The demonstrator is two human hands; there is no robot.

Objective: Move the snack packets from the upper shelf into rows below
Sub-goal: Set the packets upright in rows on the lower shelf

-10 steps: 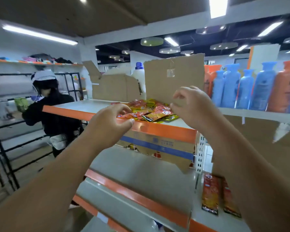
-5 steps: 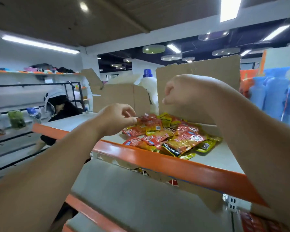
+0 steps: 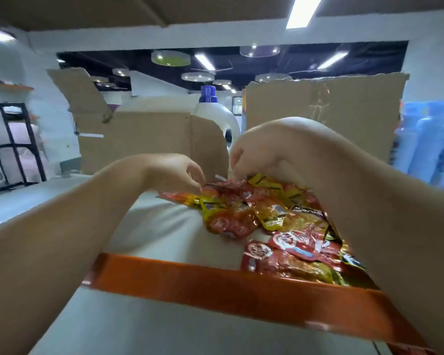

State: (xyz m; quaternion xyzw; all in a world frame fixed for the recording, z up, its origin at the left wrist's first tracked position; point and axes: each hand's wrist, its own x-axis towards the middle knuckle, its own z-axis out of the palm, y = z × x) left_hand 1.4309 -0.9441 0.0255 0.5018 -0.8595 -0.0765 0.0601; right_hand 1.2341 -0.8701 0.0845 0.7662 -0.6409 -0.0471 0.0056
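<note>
Left hand [image 3: 172, 172] pinches, right hand [image 3: 269, 147] touches snack packets [image 3: 267, 216] on upper shelf [image 3: 164, 231].

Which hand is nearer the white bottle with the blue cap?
Right. The right hand is just in front of the white bottle, beside its base; the left hand is lower and farther left.

Right side of the snack packets [image 3: 244, 219] under the right forearm [image 3: 369, 213], their print too blurred to read, fingertips of left hand [image 3: 172, 172] and right hand [image 3: 274, 147] blurred against the heap's far edge — grip unclear, white bottle [image 3: 210, 116] behind the heap half hidden by cardboard [image 3: 144, 139].
</note>
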